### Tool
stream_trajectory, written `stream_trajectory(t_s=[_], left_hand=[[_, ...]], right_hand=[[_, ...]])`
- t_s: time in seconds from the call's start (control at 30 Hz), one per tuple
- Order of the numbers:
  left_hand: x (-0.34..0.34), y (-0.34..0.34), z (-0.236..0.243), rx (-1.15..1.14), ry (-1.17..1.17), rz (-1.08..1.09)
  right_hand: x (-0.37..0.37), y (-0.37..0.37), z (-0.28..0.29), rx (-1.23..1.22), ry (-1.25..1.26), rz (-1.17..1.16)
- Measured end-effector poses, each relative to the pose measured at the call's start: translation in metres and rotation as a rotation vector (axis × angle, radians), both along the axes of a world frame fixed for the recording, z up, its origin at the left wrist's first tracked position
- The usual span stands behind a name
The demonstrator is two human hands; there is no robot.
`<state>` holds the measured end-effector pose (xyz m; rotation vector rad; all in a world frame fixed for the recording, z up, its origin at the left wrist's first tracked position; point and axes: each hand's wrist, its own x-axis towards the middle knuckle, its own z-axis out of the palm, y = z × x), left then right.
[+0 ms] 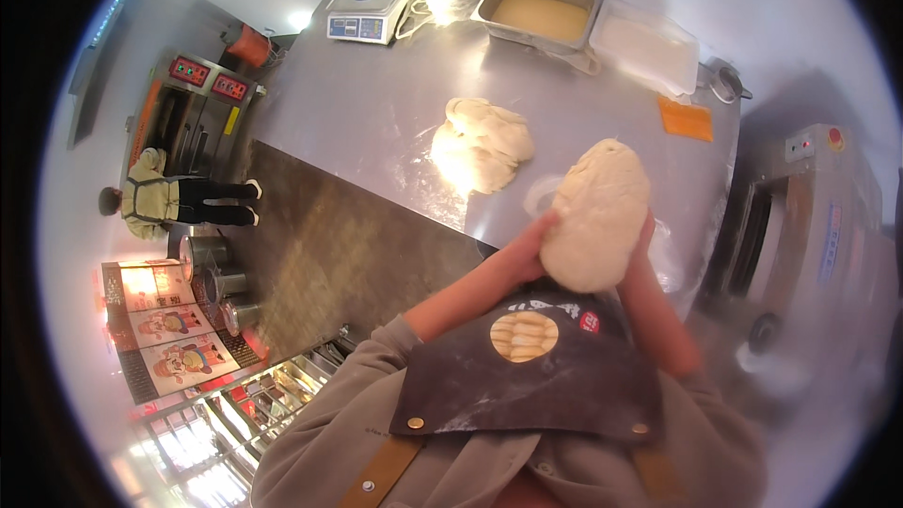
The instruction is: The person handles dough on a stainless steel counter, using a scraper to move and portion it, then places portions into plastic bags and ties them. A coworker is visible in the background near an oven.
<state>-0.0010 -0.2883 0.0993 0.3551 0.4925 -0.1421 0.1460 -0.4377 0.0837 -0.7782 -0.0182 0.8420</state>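
Note:
A long, pale oval of dough (pixel 602 212) is held up over the near edge of the metal table, between both of my hands. My left hand (pixel 543 240) grips its left side, the fingers partly hidden behind it. On the opposite side my right hand (pixel 643 240) holds the dough's edge, mostly covered by it. Farther back and to the left, a second, lumpy mound of dough (pixel 484 143) rests on the floured tabletop, apart from my hands.
Along the table's (pixel 362 99) far side stand a scale (pixel 362 26), a steel pan (pixel 541 14) and a white tray (pixel 644 45). An orange scraper (pixel 685 119) lies at the right. A large machine (pixel 800 216) stands right of the table. Another person (pixel 155 198) stands by the ovens.

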Motion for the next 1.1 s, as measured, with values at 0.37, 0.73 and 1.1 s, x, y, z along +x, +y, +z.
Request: stream_trajectory(t_s=[0.37,0.73,1.1], left_hand=[[-0.091,0.065,-0.043,-0.189,-0.066,0.249],[-0.170,0.237,-0.050,0.057,-0.282,0.175],[-0.189,0.379,-0.057,0.095,-0.142,0.113]], right_hand=[[0.035,0.076,0.039,-0.229,-0.671,0.595],[-0.008,0.309,-0.039,-1.097,-1.620,0.146],[0.065,0.355,-0.072,-1.151,-1.086,0.547]])
